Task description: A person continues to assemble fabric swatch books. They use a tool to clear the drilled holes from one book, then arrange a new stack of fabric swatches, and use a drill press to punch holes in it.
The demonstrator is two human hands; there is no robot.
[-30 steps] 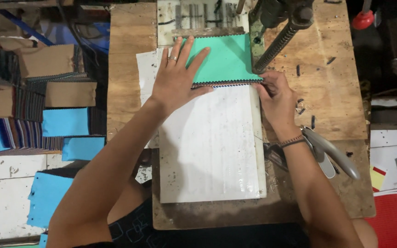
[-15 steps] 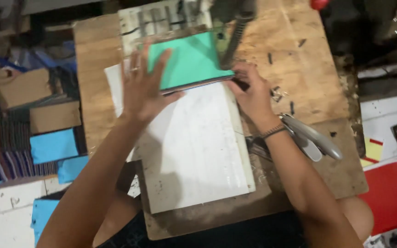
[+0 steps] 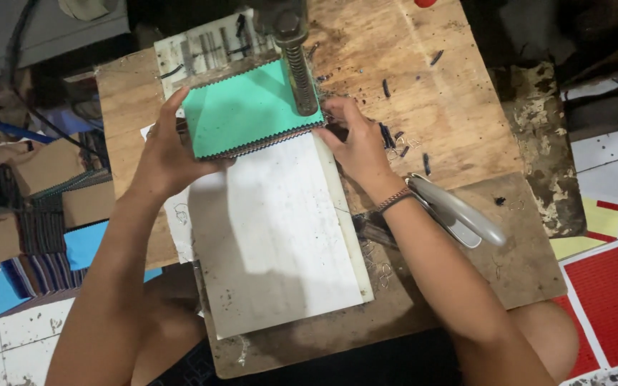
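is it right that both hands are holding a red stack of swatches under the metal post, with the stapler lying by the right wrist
Not quite: the stack of swatches is teal green, not red. The head view shows the left hand and right hand gripping its two ends under the metal post, and the stapler does lie beside the right wrist.

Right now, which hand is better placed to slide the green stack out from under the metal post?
Left, probably. The left hand grips the green stack along its free outer edge, clear of the metal post. The right hand only pinches the corner beside the post, leaving it little room.
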